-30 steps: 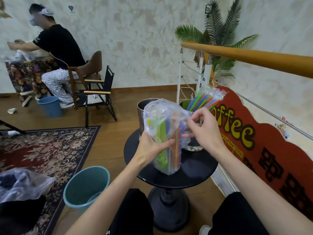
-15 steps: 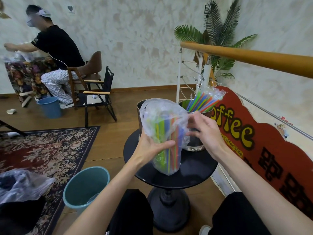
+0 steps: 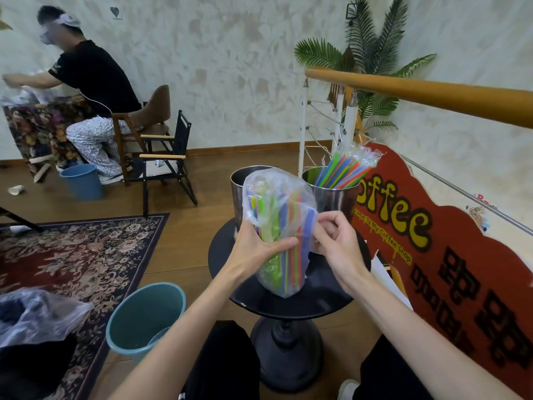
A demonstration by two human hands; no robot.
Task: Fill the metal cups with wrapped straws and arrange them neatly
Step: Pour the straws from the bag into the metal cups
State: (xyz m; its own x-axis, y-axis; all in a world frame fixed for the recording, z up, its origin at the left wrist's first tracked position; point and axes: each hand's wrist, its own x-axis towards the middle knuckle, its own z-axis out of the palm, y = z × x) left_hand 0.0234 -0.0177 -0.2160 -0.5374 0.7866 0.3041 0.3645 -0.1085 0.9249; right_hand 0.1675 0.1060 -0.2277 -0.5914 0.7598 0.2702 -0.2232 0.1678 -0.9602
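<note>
— Where is the bag (image 3: 278, 232) of straws?
— In both hands, just above the surface (image 3: 288, 303). The left hand (image 3: 259, 249) wraps around its side. The right hand (image 3: 336, 238) pinches its edge with curled fingers.
— And the cups?
— Behind the hands. The right cup (image 3: 336, 197) has straws in it.

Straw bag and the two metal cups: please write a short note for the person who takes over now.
Left hand: grips the clear bag of coloured straws, held upright over the round black table.
Right hand: fingers curled, pinching the bag's plastic at its right side.
Done: the right metal cup holds wrapped straws, leaning to the right.
Left: the left metal cup shows no straws; its inside is mostly hidden by the bag. Take the straws out of the bag, fill that cup, then straighten both bunches.
</note>
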